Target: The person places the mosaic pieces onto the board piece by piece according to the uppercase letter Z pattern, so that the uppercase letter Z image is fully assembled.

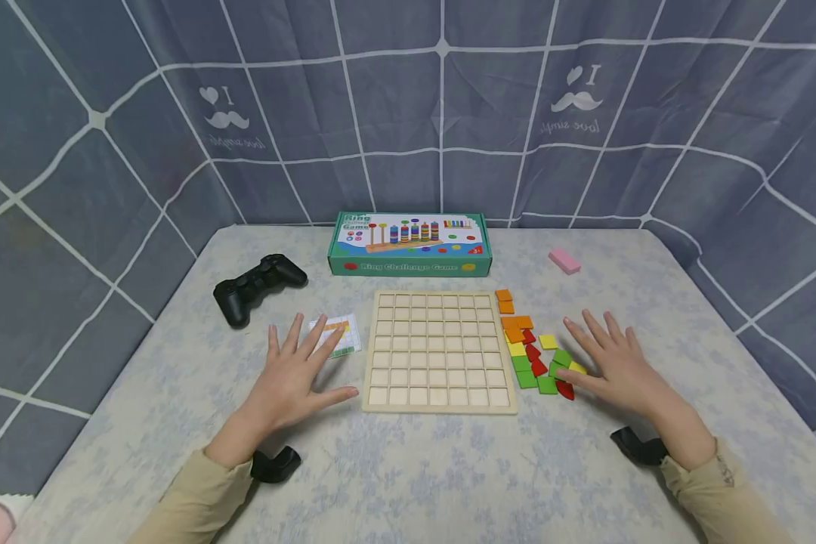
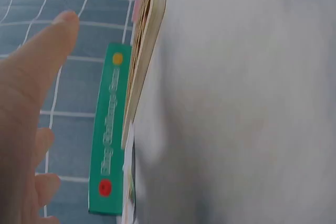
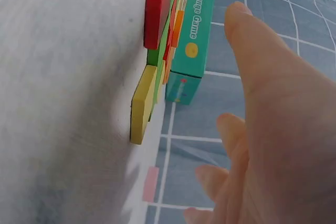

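Observation:
A wooden grid board (image 1: 440,353) with bare square cells lies in the middle of the table. To its left, my left hand (image 1: 291,381) is spread with straight fingers and holds nothing. Its fingertips reach over a small pattern card (image 1: 345,340), partly covered by them in the head view. On the other side my right hand (image 1: 615,370) is likewise spread, its thumb over the edge of a loose pile of tiles: orange (image 1: 505,307), green (image 1: 527,379), red (image 1: 566,390) and yellow (image 1: 548,342). In the right wrist view a yellow tile (image 3: 142,106) and a red tile (image 3: 156,17) lie apart from the fingers.
Behind the board stands a green Ring Challenge Game box (image 1: 410,245). A black game controller (image 1: 258,287) lies at the back left, a pink block (image 1: 564,261) at the back right. Blue-grey curtain (image 1: 408,106) with white lines borders the table (image 1: 408,476).

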Motion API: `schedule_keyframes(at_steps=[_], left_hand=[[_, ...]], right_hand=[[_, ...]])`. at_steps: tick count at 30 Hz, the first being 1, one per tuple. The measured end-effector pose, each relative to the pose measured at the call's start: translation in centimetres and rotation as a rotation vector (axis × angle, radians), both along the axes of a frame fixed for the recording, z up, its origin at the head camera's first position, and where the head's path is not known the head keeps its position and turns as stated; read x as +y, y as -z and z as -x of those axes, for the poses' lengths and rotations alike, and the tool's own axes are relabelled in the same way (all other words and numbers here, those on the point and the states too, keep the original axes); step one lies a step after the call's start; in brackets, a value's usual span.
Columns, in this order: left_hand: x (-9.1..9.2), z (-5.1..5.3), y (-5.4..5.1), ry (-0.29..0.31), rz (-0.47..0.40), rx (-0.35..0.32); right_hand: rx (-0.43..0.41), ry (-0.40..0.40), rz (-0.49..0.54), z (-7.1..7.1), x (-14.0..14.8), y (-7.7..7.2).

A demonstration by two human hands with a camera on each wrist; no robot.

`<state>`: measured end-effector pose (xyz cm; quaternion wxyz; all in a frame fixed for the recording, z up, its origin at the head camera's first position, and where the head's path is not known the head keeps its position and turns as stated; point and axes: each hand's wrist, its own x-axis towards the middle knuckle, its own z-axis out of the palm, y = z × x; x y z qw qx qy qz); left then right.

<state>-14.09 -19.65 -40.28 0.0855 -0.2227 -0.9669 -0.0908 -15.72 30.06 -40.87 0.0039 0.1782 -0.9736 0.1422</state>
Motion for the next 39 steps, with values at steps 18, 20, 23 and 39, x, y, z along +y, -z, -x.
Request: schedule_keyframes(at_steps=[18, 20, 23, 39], left_hand=[[3.7, -1.8, 2.2, 0.272, -0.330, -0.192], [3.7, -1.8, 2.4, 0.287, -0.319, -0.176], [3.8, -1.8, 2.5, 0.298, -0.323, -0.173], [4.1, -2.3, 2.2, 0.298, -0.324, -0.158]], right_hand=[[-0.287, -0.092, 0.174, 3.5, -5.4, -3.2], [-0.297, -0.085, 0.217, 4.8, -6.1, -3.8], [-0.333, -0.039, 0.328, 7.0, -7.0, -4.3], [-0.375, 0.260, 0.808, 12.4, -8.7, -2.2]])
